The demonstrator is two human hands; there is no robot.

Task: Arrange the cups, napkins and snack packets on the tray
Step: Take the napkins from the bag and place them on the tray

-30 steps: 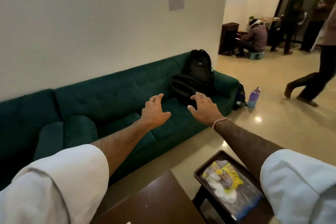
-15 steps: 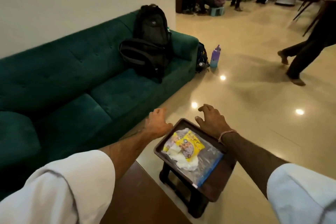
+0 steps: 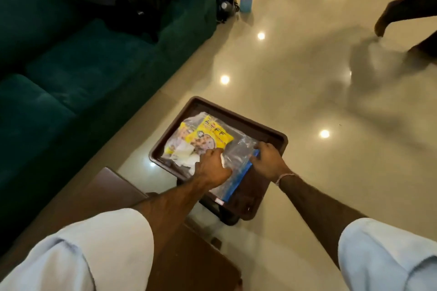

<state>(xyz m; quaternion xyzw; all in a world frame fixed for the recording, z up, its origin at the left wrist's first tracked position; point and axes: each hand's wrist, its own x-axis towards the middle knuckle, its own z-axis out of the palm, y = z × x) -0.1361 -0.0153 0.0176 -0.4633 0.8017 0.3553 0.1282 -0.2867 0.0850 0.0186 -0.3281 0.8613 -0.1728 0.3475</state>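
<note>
Both hands (image 3: 214, 164) (image 3: 267, 159) pinch crinkly clear zip bag (image 3: 238, 151); flat brown tray (image 3: 272, 134) beneath.

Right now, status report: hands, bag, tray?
Left hand and right hand both gripping the clear zip bag. Bag lies on the brown tray, snack packets and napkins still inside. No obstruction seen.

The only lettering sits on the yellow snack packet (image 3: 208, 137) inside the clear bag (image 3: 234, 156) on the tray (image 3: 272, 136): large blurred capitals near its far edge, ending in what looks like "FF". The smaller line beneath cannot be read.
</note>
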